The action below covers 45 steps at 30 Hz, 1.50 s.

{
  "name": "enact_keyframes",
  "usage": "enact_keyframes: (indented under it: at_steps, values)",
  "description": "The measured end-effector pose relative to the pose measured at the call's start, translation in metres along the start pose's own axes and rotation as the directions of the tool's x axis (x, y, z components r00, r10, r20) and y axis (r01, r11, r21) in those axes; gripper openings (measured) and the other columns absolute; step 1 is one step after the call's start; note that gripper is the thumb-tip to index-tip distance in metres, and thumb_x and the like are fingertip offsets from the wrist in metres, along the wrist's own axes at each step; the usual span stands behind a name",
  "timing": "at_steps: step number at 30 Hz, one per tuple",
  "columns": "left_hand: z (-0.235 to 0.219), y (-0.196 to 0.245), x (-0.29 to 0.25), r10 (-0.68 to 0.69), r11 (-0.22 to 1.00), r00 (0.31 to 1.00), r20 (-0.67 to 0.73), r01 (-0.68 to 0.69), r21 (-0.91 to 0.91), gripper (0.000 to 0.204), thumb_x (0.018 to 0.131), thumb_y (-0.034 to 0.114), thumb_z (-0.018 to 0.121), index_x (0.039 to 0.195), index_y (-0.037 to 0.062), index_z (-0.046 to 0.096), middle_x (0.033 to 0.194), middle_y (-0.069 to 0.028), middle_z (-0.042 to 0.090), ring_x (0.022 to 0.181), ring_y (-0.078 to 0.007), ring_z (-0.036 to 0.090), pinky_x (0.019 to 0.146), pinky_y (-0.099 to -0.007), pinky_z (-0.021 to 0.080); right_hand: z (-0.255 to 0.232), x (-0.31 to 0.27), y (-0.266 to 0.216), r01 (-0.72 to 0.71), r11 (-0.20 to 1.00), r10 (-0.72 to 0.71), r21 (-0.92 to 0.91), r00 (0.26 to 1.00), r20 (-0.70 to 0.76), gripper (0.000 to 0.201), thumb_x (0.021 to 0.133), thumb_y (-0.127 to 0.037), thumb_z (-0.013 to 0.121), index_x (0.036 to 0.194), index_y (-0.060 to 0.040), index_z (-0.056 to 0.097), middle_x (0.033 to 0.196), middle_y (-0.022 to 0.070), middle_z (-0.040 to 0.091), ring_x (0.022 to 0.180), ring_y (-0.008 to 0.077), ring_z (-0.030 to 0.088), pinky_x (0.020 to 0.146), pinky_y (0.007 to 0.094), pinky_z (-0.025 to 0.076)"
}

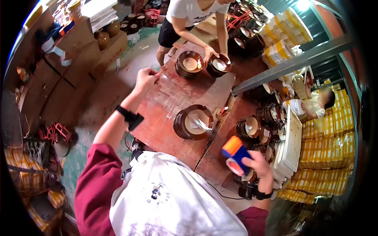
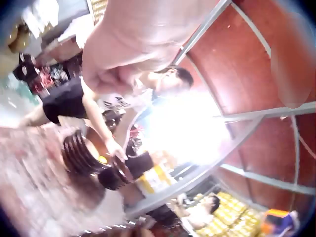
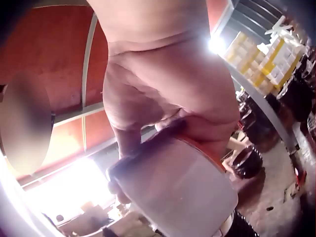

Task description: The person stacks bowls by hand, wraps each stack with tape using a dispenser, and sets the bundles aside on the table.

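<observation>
My right hand grips a blue and orange tape dispenser in the head view, held right of the table and blurred by motion. Its pale, broad side fills much of the right wrist view. My left hand is raised over the table's left edge, fingers curled, pinching the end of clear tape. Glints of the strip run from that hand toward the dispenser. Beneath them, a stack of brown-rimmed bowls sits on the reddish table, a white label inside the top one.
Across the table a person in a white shirt handles a bowl stack beside another stack. A metal post slants on the right. More stacked bowls, a foam box and yellow-wrapped packs stand there.
</observation>
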<state>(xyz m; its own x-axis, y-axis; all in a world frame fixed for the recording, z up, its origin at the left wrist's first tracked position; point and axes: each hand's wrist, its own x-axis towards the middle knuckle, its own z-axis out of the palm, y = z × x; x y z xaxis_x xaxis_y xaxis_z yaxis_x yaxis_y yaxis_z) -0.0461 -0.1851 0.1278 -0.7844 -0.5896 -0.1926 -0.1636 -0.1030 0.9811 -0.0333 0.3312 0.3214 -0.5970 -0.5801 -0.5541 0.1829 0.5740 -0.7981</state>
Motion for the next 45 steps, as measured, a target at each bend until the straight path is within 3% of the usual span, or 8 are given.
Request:
enact_keyframes:
  at_steps: [3,5,10,15,25,35,39,45]
  values:
    - [0.012,-0.049,0.037,-0.028,0.998,0.998,0.053,0.025,0.052,0.008,0.091,0.005,0.072,0.085,-0.0004,0.071,0.071,-0.0068,0.071,0.058,-0.0135,0.066,0.051,-0.0279,0.052,-0.016,-0.002,-0.044,-0.034,0.995,0.040,0.090,0.998,-0.057,0.035,0.098,-0.028,0.070,0.108,0.0054,0.068,0.095,0.0039,0.072,0.082,0.0091,0.065,0.075,0.0258,0.052]
    - [0.020,-0.082,0.053,-0.134,0.991,0.990,0.042,0.134,0.003,0.009,0.090,0.007,0.073,0.086,-0.0009,0.073,0.071,-0.0079,0.071,0.057,-0.0146,0.067,0.049,-0.0296,0.052,-0.011,0.016,-0.082,-0.102,0.980,0.106,0.169,0.994,-0.019,0.037,0.100,-0.031,0.067,0.108,0.0050,0.069,0.087,0.0072,0.072,0.066,0.0135,0.068,0.061,0.0266,0.056]
    - [0.020,-0.154,0.059,-0.343,0.933,0.936,0.083,0.350,-0.089,0.015,0.090,0.007,0.075,0.078,-0.0017,0.073,0.068,-0.0108,0.071,0.054,-0.0186,0.068,0.046,-0.0322,0.052,0.008,0.076,-0.155,-0.204,0.977,0.202,-0.061,0.979,-0.036,0.041,0.100,-0.036,0.068,0.097,0.0043,0.072,0.079,0.0055,0.071,0.060,0.0110,0.066,0.056,0.0252,0.053]
    - [0.062,-0.218,0.029,-0.373,0.927,0.923,0.097,0.366,0.079,0.016,0.083,0.002,0.076,0.070,-0.0050,0.070,0.063,-0.0164,0.069,0.055,-0.0233,0.069,0.048,-0.0388,0.053,0.024,0.118,-0.192,-0.256,0.950,0.255,-0.180,0.967,-0.028,0.043,0.100,-0.038,0.068,0.098,0.0046,0.073,0.079,0.0057,0.071,0.060,0.0101,0.065,0.057,0.0245,0.052]
    - [0.116,-0.246,-0.033,-0.397,0.909,0.912,0.099,0.375,0.184,0.024,0.083,0.006,0.080,0.073,-0.0105,0.066,0.071,-0.0217,0.070,0.066,-0.0328,0.070,0.063,-0.0448,0.053,0.015,0.119,-0.168,-0.324,0.933,0.321,-0.158,0.946,-0.041,0.044,0.100,-0.039,0.067,0.098,0.0047,0.071,0.079,0.0066,0.071,0.060,0.0114,0.065,0.055,0.0261,0.054]
    - [0.131,-0.244,-0.027,-0.641,0.767,0.766,0.047,0.637,0.073,0.027,0.083,0.011,0.083,0.090,-0.0105,0.070,0.082,-0.0197,0.072,0.073,-0.0270,0.070,0.061,-0.0417,0.052,0.013,0.108,-0.147,-0.275,0.957,0.274,-0.091,0.961,-0.028,0.041,0.100,-0.039,0.068,0.098,0.0022,0.073,0.081,0.0031,0.070,0.065,0.0084,0.064,0.060,0.0242,0.052]
    - [0.141,-0.246,-0.027,-0.532,0.795,0.846,-0.047,0.517,0.318,0.037,0.081,0.016,0.081,0.105,-0.0095,0.069,0.110,-0.0287,0.072,0.108,-0.0404,0.070,0.085,-0.0466,0.057,0.016,0.106,-0.147,-0.224,0.971,0.224,-0.084,0.974,-0.012,0.042,0.100,-0.040,0.067,0.098,0.0023,0.073,0.080,0.0033,0.070,0.064,0.0087,0.064,0.059,0.0244,0.052]
    - [0.137,-0.256,-0.025,-0.503,0.822,0.863,-0.042,0.492,0.287,0.051,0.079,0.018,0.081,0.118,-0.0097,0.064,0.118,-0.0301,0.069,0.114,-0.0421,0.067,0.090,-0.0467,0.056,0.013,0.105,-0.141,-0.180,0.979,0.182,-0.096,0.983,0.015,0.043,0.101,-0.040,0.066,0.096,0.0023,0.072,0.080,0.0038,0.070,0.064,0.0089,0.064,0.060,0.0245,0.051]
